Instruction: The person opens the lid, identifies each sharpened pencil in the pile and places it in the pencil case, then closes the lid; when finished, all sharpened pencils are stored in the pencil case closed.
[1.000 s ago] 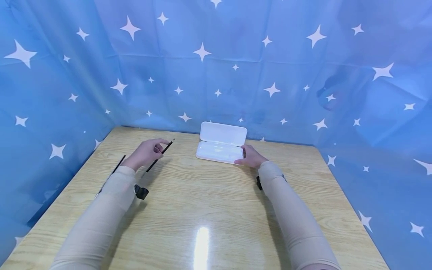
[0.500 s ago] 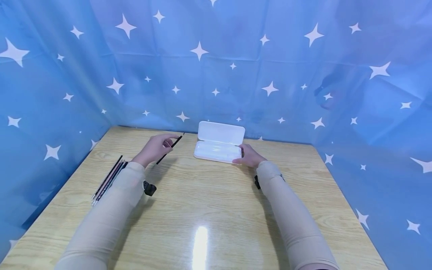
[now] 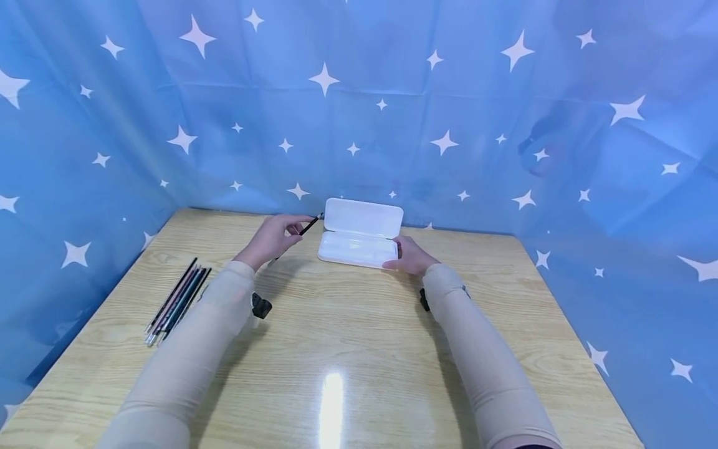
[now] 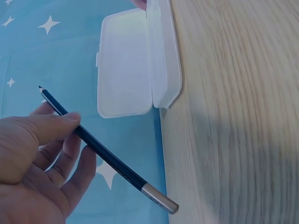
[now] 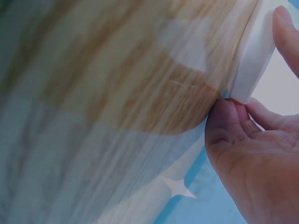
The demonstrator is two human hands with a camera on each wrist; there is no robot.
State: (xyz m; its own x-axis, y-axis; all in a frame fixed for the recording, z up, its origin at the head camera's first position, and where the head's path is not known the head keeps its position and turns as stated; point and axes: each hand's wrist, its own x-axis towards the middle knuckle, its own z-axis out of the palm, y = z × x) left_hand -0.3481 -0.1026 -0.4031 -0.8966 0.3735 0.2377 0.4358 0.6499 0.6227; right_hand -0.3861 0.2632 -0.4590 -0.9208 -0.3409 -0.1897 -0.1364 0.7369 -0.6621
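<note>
My left hand (image 3: pixel 277 238) pinches a dark pencil (image 4: pixel 112 161) between thumb and fingers, above the table near its back edge. In the left wrist view the pencil slants, its sharpened tip at upper left and its silver end at lower right. Just right of this hand, a white pencil case (image 3: pixel 363 217) lies with its lid raised against the back curtain. The pencil tip comes close to the case's left side in the head view. My right hand (image 3: pixel 413 257) grips the case's right end, thumb at the front; the right wrist view shows fingertips at the white wall (image 5: pixel 254 56).
Several pencils (image 3: pixel 178 302) lie side by side at the left of the wooden table (image 3: pixel 381 349), beside my left forearm. A blue curtain (image 3: pixel 359 125) with white stars stands behind the table and at both sides.
My left hand has carried the pencil right and slightly away toward the case, uncovering the pencils on the left. The right hand keeps its hold on the case. The head view has shifted slightly.
</note>
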